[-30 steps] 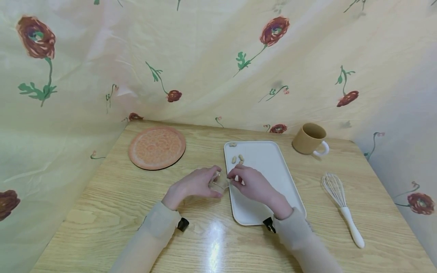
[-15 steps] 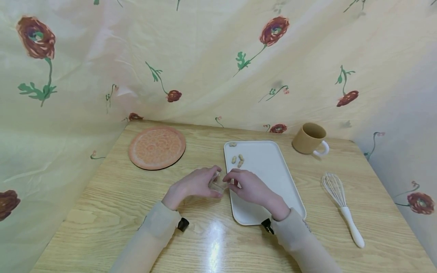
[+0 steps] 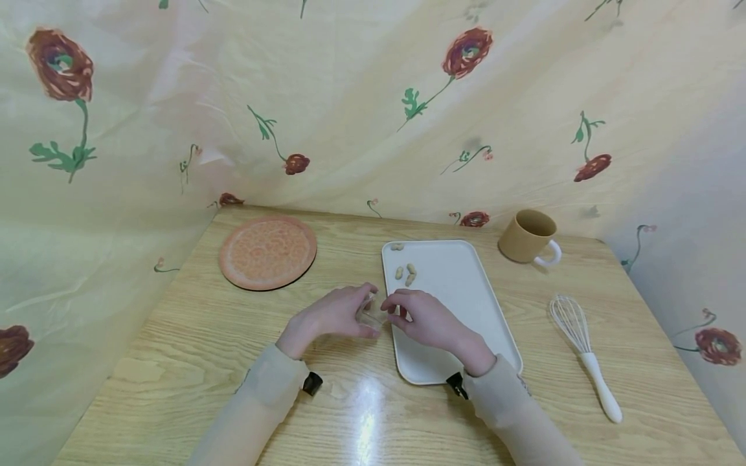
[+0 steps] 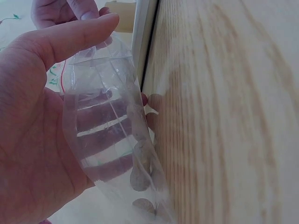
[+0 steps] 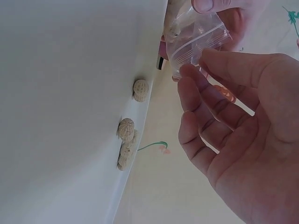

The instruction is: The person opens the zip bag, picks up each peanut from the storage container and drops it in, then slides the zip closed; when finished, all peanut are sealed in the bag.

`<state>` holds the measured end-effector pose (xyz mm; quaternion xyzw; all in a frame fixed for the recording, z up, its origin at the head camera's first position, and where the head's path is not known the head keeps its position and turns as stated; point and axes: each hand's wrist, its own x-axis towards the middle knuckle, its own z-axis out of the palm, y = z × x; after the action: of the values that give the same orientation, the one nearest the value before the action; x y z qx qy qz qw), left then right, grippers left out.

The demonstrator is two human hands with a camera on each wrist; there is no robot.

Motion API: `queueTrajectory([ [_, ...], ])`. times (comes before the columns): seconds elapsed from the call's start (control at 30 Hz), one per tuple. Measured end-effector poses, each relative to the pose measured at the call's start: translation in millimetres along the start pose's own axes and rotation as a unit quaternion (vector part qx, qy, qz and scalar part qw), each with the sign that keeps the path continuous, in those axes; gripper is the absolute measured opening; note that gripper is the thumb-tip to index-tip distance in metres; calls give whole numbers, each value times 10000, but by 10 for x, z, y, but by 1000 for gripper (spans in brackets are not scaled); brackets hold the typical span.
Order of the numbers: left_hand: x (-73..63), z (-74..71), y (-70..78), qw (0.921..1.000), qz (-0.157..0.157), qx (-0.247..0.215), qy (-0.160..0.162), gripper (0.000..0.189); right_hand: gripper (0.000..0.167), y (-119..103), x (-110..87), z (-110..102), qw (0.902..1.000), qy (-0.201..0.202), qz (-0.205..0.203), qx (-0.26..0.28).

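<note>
Fingers and thumb of the left hand [image 3: 332, 314] curl round a clear plastic bag [image 5: 196, 39], the thumb on one face and the other digits behind, visible through the film; the wide grip presumably steadies its limp walls. Bagged peanuts [image 4: 140, 175] show through the plastic in the left wrist view. The bag lies between the two hands, by the left long edge of a white tray [image 3: 460, 272]; whether it touches the table cannot be told. At right, the thumb and forefinger of the right hand [image 3: 428, 317] pinch the bag's zip edge, the remaining fingers loosely bent; a fingertip hold probably suits so thin a strip. Whether the zip is parted is unclear. Across the surface, from left to right: a round orange mat [image 3: 268, 252] near the far left corner; the tray, probably set close for easy reach, with four loose peanuts [image 3: 399, 272] toward its far left side; an upright tan mug [image 3: 524, 238] with a white handle; and a wire whisk [image 3: 588, 362], its handle toward the person. The pale wooden table [image 3: 192, 362] carries a bright reflection at its near centre. Behind it hangs cream cloth [image 3: 350, 116] printed with red flowers.
</note>
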<state>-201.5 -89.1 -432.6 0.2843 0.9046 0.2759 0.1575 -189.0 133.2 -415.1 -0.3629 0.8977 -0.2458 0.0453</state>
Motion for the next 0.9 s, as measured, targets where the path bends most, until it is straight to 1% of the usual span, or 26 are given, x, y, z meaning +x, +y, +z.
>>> queueTrajectory([
  [0.13,-3,1,-10,10000,-39,-5,0,79,15,-4,6,-8,10000,3,9,34],
  [0.27,4,11,-22,10000,-40,35,7,79,16,1,0,-32,9999,102,17,36],
  [0.5,8,11,-23,9999,-40,101,7,81,18,81,-15,-101,9997,226,17,98],
  [0.63,12,9,-18,9999,-32,134,-11,81,17,152,-18,-174,9993,303,72,198],
  [0.73,18,15,-19,9999,-44,144,-33,81,17,224,-3,-246,9993,329,102,165],
  [0.9,22,19,-29,9999,-59,155,0,80,17,400,94,-393,9993,330,105,121],
])
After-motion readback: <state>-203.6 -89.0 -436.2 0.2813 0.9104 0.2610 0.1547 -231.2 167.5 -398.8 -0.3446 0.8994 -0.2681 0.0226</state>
